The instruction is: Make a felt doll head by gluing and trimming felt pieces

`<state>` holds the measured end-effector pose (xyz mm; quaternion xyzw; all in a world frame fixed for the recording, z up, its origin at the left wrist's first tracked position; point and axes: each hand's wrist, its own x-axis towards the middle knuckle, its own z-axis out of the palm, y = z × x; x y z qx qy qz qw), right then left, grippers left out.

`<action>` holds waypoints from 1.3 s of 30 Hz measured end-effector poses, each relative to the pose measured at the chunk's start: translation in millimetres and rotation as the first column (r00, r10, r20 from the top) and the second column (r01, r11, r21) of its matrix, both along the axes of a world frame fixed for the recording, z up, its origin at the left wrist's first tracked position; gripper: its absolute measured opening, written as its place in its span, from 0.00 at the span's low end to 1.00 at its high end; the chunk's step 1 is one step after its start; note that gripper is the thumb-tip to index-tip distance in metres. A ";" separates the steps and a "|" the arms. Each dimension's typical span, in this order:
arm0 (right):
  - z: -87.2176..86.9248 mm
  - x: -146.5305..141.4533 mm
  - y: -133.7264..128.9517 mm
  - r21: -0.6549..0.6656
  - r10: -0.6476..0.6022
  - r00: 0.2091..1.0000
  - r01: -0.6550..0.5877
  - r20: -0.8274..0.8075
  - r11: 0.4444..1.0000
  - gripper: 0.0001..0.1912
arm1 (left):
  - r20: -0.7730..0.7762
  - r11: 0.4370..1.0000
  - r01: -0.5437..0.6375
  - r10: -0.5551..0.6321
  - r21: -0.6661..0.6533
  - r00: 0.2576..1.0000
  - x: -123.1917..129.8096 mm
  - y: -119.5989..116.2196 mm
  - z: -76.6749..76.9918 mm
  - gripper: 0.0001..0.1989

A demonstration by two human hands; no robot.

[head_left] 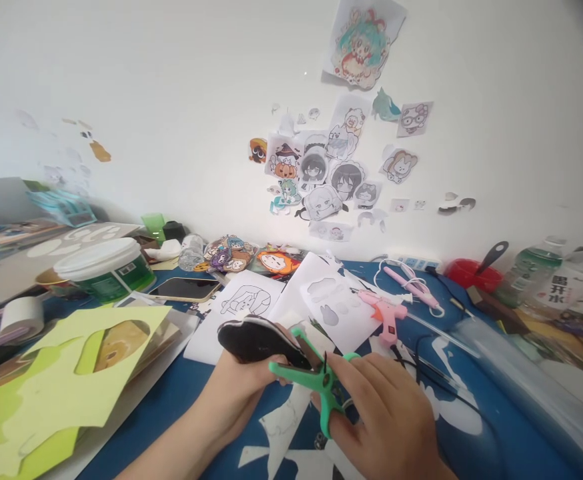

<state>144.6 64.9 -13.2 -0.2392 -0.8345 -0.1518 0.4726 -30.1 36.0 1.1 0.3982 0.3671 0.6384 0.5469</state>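
My left hand (244,383) grips a black-faced cutout (261,341) with a pale edge and a rounded outline. In my right hand (386,407) are green-handled scissors (316,380), their loops around my fingers and thumb. The scissor blades are spread at the right edge of the cutout, close to my left thumb. Whether the blades touch the material I cannot tell. Behind the cutout lies a white sheet with a line drawing (246,300). Paper scraps (284,420) lie below my hands on the blue table.
Yellow-green cut sheets (136,340) cover the left front. A phone (186,289) and a lidded white-and-green tub (104,267) sit behind them. To the right are a pink glue gun (384,313), its black cable, a clear plastic roll (531,387) and bottles (534,270). Cutouts hang on the wall.
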 end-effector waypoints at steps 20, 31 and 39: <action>4.1 -3.0 -1.5 -0.042 -0.041 0.998 0.039 -0.040 0.998 0.12 | 0.056 0.999 0.029 -0.031 0.032 0.998 1.1 6.1 -9.3 0.12; 4.1 -3.6 -0.5 -0.060 -0.029 0.999 0.026 -0.044 0.998 0.11 | 0.121 0.994 0.103 -0.106 0.027 0.987 3.9 4.7 -10.0 0.12; 3.9 -3.0 0.1 -0.025 -0.009 0.998 0.008 -0.054 1.000 0.11 | 0.116 0.995 0.099 -0.099 0.005 0.988 3.5 5.3 -10.5 0.13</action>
